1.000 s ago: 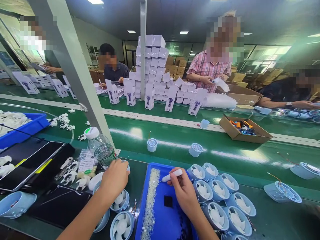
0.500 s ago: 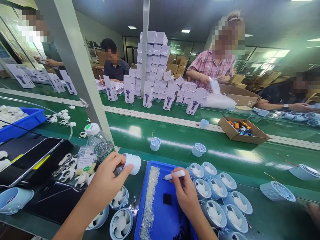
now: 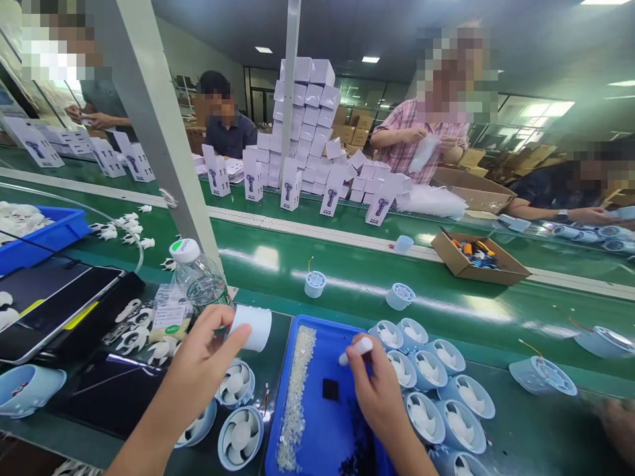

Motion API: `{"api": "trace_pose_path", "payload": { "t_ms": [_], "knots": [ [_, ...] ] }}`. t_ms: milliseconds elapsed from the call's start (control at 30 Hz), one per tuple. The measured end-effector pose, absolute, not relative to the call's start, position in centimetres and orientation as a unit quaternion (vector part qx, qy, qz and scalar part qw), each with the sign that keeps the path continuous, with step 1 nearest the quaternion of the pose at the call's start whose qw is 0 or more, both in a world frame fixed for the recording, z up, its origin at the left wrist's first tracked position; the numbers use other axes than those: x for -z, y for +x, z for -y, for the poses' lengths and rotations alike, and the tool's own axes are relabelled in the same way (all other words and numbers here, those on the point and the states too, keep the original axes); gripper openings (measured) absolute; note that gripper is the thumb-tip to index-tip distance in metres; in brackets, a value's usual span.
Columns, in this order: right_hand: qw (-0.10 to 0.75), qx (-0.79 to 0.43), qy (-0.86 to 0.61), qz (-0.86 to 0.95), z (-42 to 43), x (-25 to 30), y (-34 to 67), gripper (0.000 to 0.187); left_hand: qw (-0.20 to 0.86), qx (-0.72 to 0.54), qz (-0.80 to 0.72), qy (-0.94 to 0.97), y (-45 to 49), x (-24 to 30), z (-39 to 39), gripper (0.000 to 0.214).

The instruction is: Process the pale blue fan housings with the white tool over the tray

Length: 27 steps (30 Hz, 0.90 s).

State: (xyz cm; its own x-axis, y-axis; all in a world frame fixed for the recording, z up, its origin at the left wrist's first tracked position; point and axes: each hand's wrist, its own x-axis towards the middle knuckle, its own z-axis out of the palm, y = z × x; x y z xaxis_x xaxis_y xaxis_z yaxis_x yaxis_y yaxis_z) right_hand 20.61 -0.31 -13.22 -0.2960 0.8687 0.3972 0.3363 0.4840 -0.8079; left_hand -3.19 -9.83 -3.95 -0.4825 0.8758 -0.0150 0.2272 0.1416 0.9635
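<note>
My left hand point(image 3: 206, 357) holds a pale blue fan housing point(image 3: 251, 327) on its side, lifted above the dark mat. My right hand point(image 3: 378, 390) grips a small white pen-like tool point(image 3: 355, 349) over a blue tray point(image 3: 327, 423). The tray carries a strip of small clear beads point(image 3: 297, 390) and a black square pad point(image 3: 331, 389). Several fan housings point(image 3: 436, 396) with white blades stand packed to the right of the tray. More of them point(image 3: 238, 413) sit below my left hand.
A water bottle point(image 3: 198, 277) stands by a slanted post point(image 3: 159, 132). A tablet point(image 3: 54, 307) and white fan blades point(image 3: 143, 330) lie left. Two small round parts point(image 3: 315, 283) ride the green belt point(image 3: 446, 311). Beyond are stacked white boxes point(image 3: 307, 125), a cardboard box point(image 3: 476, 254) and several seated people.
My left hand picked a fan housing up from the bench and raised it, turned on its side. My right hand tilted the white tool more upright above the tray.
</note>
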Motion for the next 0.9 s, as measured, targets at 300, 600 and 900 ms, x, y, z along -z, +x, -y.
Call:
{"api": "trace_pose_path", "payload": {
  "t_ms": [300,600,900],
  "knots": [
    [0.455,-0.302,-0.403,0.734,3.2,15.2,22.7,0.011,0.488,-0.647,-0.545,0.213,-2.4,4.2,9.2,0.016],
    [0.426,-0.257,-0.372,0.783,3.5,14.3,22.6,0.007,0.483,-0.657,-0.55,0.182,-2.2,4.7,9.6,0.016],
    [0.483,-0.296,-0.394,0.723,4.7,12.5,20.8,0.008,0.503,-0.67,-0.516,0.176,-0.7,5.4,8.8,0.018]
  ]
}}
